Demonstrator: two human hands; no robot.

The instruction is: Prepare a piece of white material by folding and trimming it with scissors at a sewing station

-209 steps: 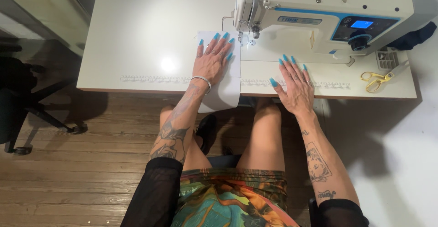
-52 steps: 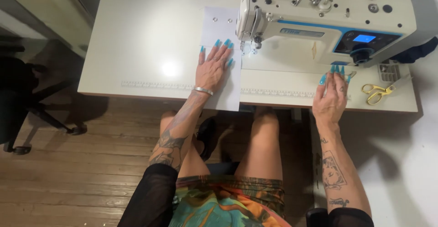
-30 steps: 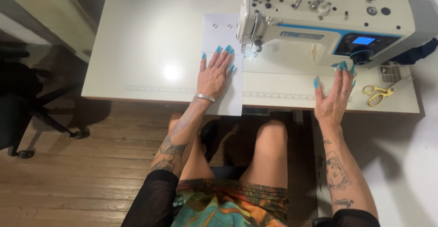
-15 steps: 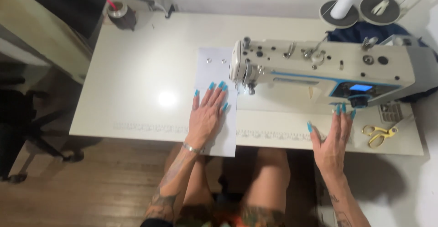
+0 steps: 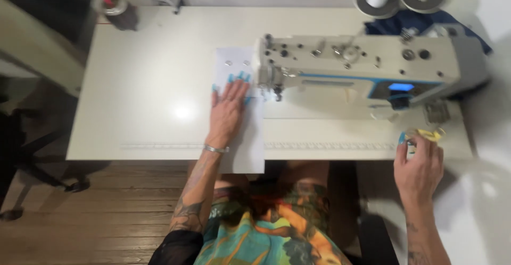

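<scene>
While the left hand [image 5: 228, 113] lies flat and open on white fabric [image 5: 240, 118] at centre, the right hand [image 5: 419, 164] closes around yellow-handled scissors [image 5: 426, 135] at right, beside the sewing machine [image 5: 362, 68] on the desk [image 5: 149, 84].

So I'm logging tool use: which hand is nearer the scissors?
Right. The right hand is at the yellow scissors; the left hand lies flat on the white fabric.
</scene>
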